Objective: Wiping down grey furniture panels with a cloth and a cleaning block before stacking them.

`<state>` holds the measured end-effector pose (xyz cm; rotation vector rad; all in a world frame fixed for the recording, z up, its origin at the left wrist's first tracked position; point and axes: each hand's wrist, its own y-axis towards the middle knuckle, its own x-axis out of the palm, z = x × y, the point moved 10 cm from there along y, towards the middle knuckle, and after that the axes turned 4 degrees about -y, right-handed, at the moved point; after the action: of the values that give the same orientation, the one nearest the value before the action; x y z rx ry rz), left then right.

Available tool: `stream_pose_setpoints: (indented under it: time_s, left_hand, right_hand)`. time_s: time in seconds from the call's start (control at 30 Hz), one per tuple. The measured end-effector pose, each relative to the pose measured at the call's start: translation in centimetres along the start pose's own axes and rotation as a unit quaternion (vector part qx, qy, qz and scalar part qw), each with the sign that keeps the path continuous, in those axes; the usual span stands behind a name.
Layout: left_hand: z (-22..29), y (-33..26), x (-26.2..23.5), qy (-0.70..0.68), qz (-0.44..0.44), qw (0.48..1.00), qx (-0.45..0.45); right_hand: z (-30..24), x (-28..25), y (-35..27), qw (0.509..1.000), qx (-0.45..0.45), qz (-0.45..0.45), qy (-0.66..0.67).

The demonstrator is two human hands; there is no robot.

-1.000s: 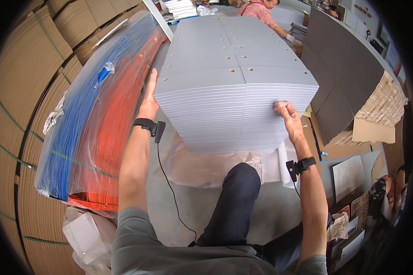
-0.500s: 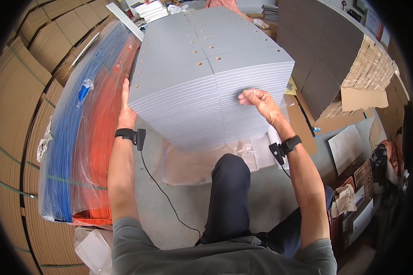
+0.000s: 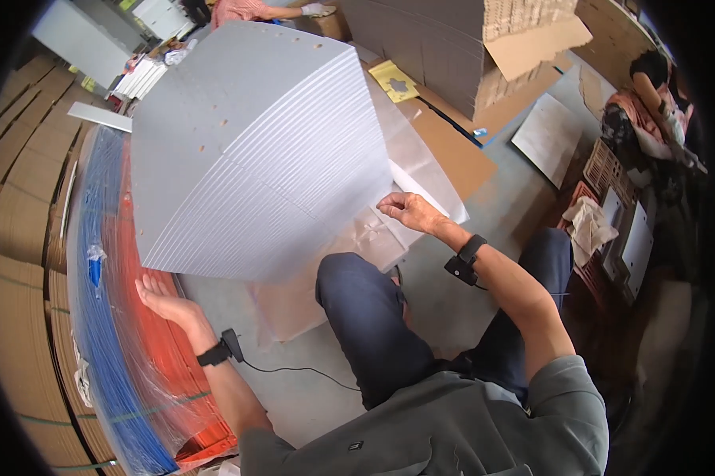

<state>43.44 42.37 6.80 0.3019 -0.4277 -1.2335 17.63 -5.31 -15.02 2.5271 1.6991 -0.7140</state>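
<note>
1. The stack of grey boards (image 3: 207, 119) stands in front of the person, its top face dotted with small round holes and its many layered edges turned toward the person's knees.
2. The left hand (image 3: 171, 303) is just beside the stack's near left corner. Its grip is wide open, fingers straight and palm showing, with nothing in it; whether the fingertips touch the boards, I cannot tell.
3. The right hand (image 3: 413, 212) is in front of the stack's lower right part. Its grip is nearly closed, thumb and fingers curled together; no object shows in it, though I cannot tell whether something small is pinched there.
4. Pale wrapping sheet (image 3: 290, 313) spreads on the floor (image 3: 214, 305) at the foot of the stack.
5. Each wrist wears a black strap (image 3: 218, 351); a thin cable (image 3: 314, 369) runs from the left one.
6. Left of the stack lie blue strips (image 3: 107, 317) and red pieces (image 3: 155, 349) under clear plastic, with piled cardboard (image 3: 12, 341) beyond them.
7. To the right are a yellow sheet (image 3: 387, 77), a white panel (image 3: 548, 135) and a beige cloth (image 3: 589, 222).
8. A co-worker's gloved hand (image 3: 318, 9) shows at the top edge; another person (image 3: 651, 115) is at far right.
</note>
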Motion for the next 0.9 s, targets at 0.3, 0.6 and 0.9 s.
stream_pose_setpoints:
  time_s: [0.3, 0.6, 0.9]
  left_hand:
    - [4.3, -31.1, 10.4, 0.091, -0.516, 0.848, 0.084]
    - [7.2, -39.7, 16.0, 0.175, -0.593, 0.749, 0.238]
    - [8.9, -41.7, 17.2, 0.138, -0.594, 0.752, 0.25]
  right_hand:
    - [19.6, -17.2, -10.0, 0.893, 0.193, 0.335, -0.23]
    - [37.4, -38.2, -37.9, 0.704, 0.365, 0.521, -0.315]
    - [29.4, -32.7, -30.6, 0.883, 0.147, 0.427, -0.126]
